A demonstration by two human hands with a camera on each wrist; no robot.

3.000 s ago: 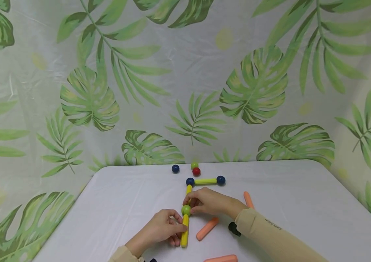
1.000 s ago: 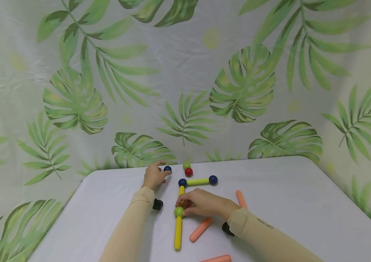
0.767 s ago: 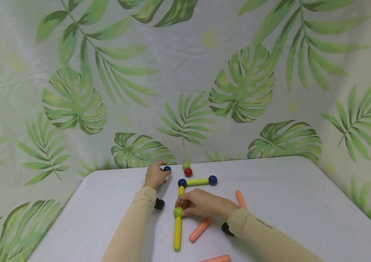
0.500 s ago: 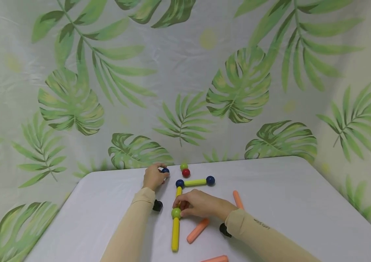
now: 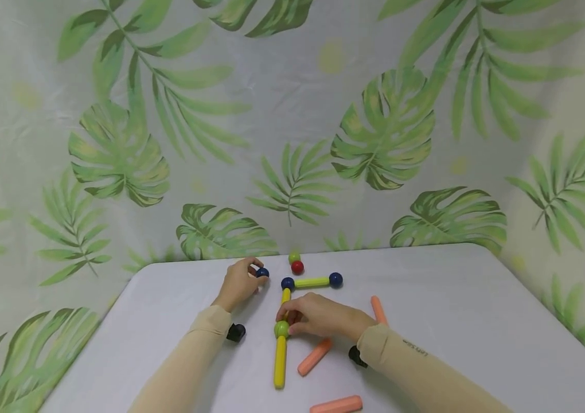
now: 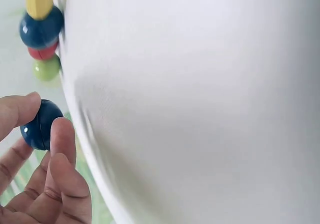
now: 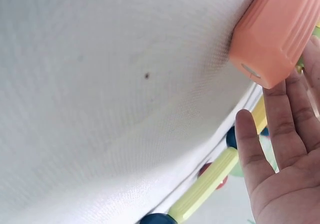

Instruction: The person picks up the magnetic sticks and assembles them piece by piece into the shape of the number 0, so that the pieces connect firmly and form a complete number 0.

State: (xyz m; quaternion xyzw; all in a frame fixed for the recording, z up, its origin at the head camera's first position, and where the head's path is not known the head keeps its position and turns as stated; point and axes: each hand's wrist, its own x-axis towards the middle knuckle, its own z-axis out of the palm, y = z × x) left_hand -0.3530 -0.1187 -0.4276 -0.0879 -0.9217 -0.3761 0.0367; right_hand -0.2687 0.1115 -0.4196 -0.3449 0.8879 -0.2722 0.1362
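At the table's far left, my left hand (image 5: 238,284) pinches a dark blue ball (image 6: 42,125) between thumb and fingertip, with its other fingers loosely bent. My right hand (image 5: 323,315) holds the light green ball (image 5: 281,329) between thumb and index finger. This ball joins two yellow magnetic rods; the near rod (image 5: 280,362) points toward me, and the far one is partly hidden by the right hand. At the far rod's end sits a blue ball (image 5: 287,284). From there a lime rod (image 5: 312,282) runs right to another blue ball (image 5: 336,279).
A red ball (image 5: 297,267) and a green ball (image 5: 294,257) lie at the table's back edge. Orange rods lie around the right forearm: one (image 5: 315,357) beneath the hand, one (image 5: 378,310) beyond it, one (image 5: 336,405) near the front. A leaf-patterned curtain (image 5: 292,143) hangs behind.
My left hand has left the near yellow rod and reached to the loose blue ball at the back. Its fingers have closed on that ball and drawn it slightly nearer. The right hand stays put.
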